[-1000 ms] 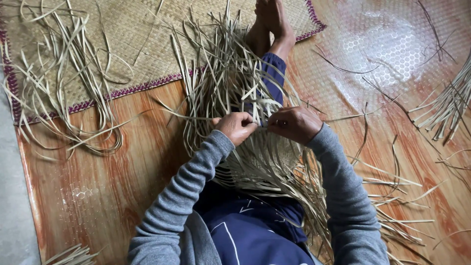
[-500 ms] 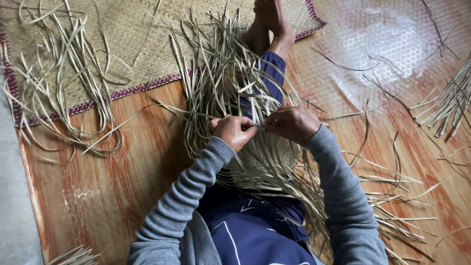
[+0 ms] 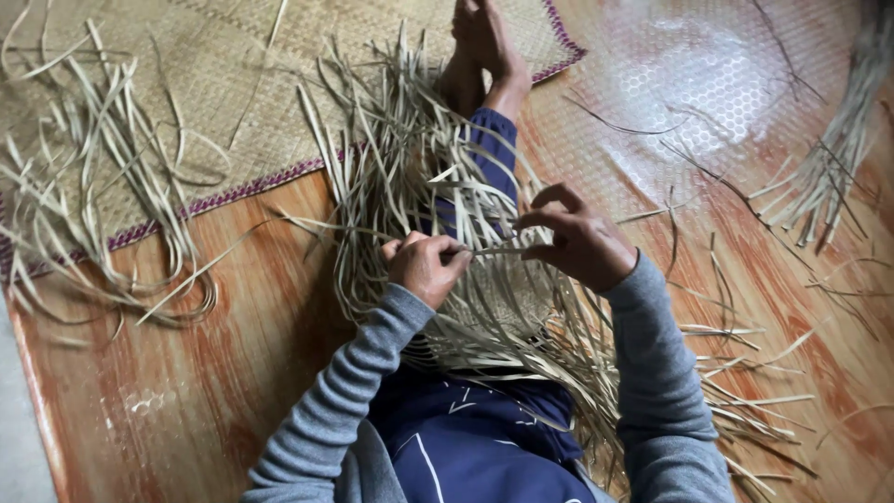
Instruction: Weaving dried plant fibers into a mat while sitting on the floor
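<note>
straw-coloured reed strip (image 3: 492,251) runs roughly left-right between two hands over the lap. left hand (image 3: 424,268) curled tight on its end, right hand (image 3: 579,244) pinching the other end, index raised. loose strip bundle (image 3: 410,177) fans away, too many to count; possibly woven beneath. straw mat (image 3: 214,84) upper left.
</note>
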